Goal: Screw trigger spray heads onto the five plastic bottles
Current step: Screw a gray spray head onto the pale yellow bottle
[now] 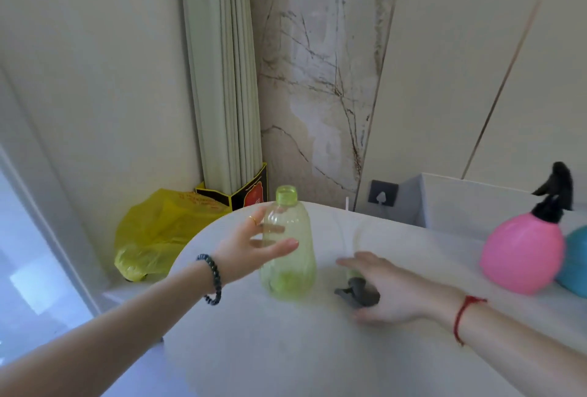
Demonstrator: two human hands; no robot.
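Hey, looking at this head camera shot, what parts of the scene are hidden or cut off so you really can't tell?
- Teal bottle: cut by the right edge and hidden behind the pink bottle; its top is unseen.
- Grey spray head: partly covered by the right hand; grip unclear.
- Left hand: fingers blurred around the green bottle; contact uncertain.
- Other two bottles: outside the frame.

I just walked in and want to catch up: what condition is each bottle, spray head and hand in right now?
Green bottle: upright, neck open, no spray head.
Pink bottle: black spray head fitted.
Teal bottle: mostly out of frame, top unseen.
Loose spray head: lying on the table, under the right hand.
Left hand: open, fingers around the green bottle.
Right hand: open, resting over the loose spray head.
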